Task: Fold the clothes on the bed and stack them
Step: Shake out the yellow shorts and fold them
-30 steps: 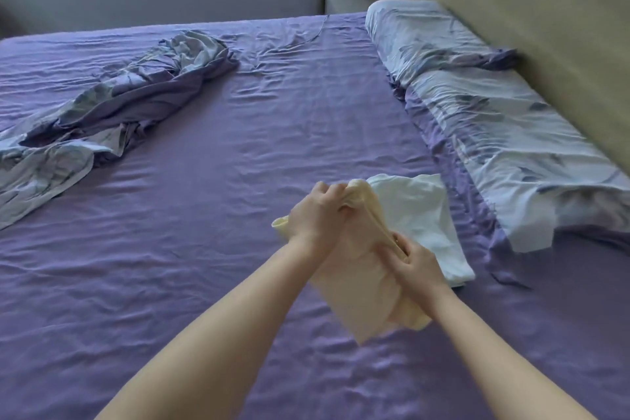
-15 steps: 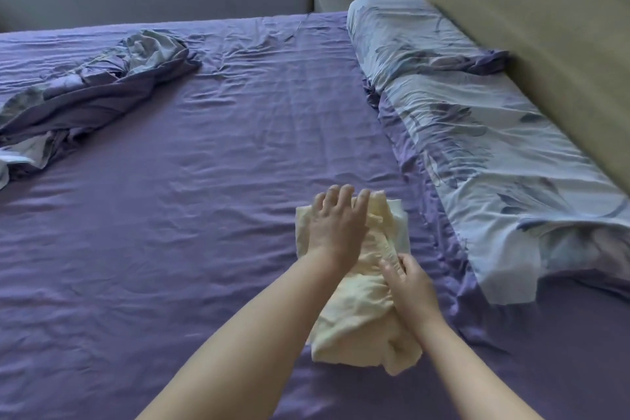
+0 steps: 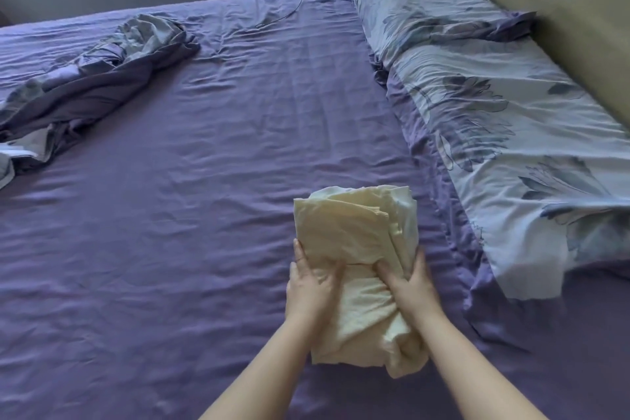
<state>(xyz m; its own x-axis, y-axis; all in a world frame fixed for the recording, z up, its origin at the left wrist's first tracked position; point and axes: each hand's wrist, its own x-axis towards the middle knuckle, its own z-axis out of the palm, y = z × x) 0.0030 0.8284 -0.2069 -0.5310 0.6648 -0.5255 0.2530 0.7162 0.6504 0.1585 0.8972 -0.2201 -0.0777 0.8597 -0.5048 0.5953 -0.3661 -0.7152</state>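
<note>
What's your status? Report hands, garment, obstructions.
Left hand and right hand both gripping the pale yellow garment. Garment folded, lying on the purple sheet. Crumpled bedding far left, not in the way.

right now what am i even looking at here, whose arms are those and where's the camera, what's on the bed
No machine here: these are a person's two bare arms. The single picture comes from a wide-angle camera worn on the person's head, looking forward and down.

The left hand and right hand both grip a pale yellow garment, partly folded and bunched at its near end. It lies on a bed covered by a wrinkled purple sheet. A paler cloth edge shows along the garment's far right side, so it may rest on another folded piece.

To the far left lies a crumpled purple-and-grey duvet cover. Along the right, by the headboard, are pillows in floral light-blue cases.
</note>
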